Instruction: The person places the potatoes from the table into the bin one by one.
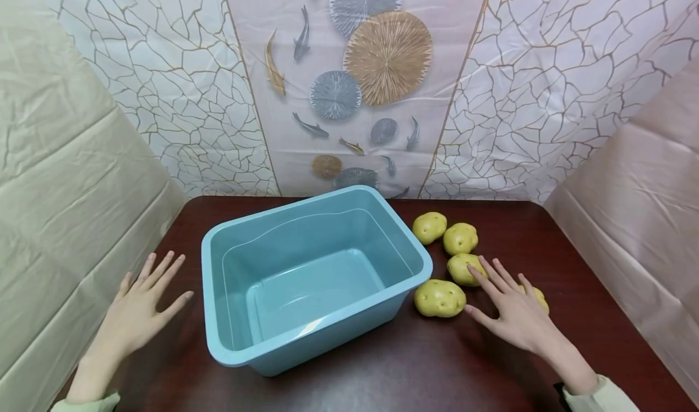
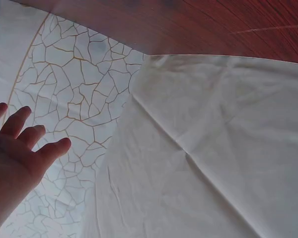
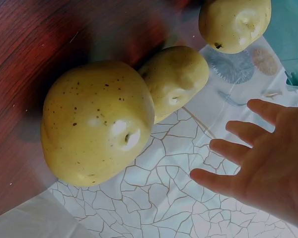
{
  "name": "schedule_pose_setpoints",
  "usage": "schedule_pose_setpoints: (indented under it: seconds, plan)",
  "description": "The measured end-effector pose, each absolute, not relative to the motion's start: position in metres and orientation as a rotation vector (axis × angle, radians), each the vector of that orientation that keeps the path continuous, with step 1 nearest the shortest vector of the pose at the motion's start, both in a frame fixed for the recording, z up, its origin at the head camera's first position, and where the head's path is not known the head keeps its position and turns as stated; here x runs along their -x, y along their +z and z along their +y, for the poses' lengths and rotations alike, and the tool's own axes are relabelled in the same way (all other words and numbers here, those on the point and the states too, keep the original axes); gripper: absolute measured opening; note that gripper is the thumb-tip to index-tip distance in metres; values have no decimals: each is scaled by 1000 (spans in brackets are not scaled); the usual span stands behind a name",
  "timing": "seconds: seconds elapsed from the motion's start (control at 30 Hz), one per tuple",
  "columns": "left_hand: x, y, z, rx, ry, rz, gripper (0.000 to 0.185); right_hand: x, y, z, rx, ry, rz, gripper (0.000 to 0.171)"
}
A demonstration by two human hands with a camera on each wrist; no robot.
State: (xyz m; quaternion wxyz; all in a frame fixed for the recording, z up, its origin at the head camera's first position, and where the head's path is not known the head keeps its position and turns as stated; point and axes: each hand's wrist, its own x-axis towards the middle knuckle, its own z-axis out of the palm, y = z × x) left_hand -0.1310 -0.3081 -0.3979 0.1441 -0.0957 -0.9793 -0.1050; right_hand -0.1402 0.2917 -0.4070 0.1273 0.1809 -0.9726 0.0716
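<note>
A light blue plastic basin (image 1: 322,290) stands at an angle on the dark red table, with its bare inside showing. To its right lie several yellow potatoes (image 1: 440,298). My right hand (image 1: 516,312) is spread out nearest them, partly covering a potato (image 1: 540,300) at its far side. In the right wrist view a large speckled potato (image 3: 97,124) sits apart from the right hand (image 3: 268,161), which holds nothing. Left of the basin, my left hand (image 1: 141,312) has its fingers fanned out and holds nothing. The left wrist view shows the same hand (image 2: 20,148) away from any object.
Pale cloth (image 1: 71,218) hangs at the left side of the dark table (image 1: 349,378), and similar cloth (image 1: 628,218) at the right. Behind the table's far edge hangs a patterned sheet (image 1: 349,139) with fish and round leaves.
</note>
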Motion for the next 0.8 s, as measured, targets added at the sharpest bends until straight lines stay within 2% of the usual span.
schedule_pose_setpoints:
  seconds: [0.37, 0.8]
  plan:
    - [130, -392, -302, 270, -374, -2727, 56, 141, -407, 287, -526, 225, -2826, 67]
    - [127, -380, -292, 296, -397, -2629, 51, 142, -408, 283, -513, 259, -2806, 65]
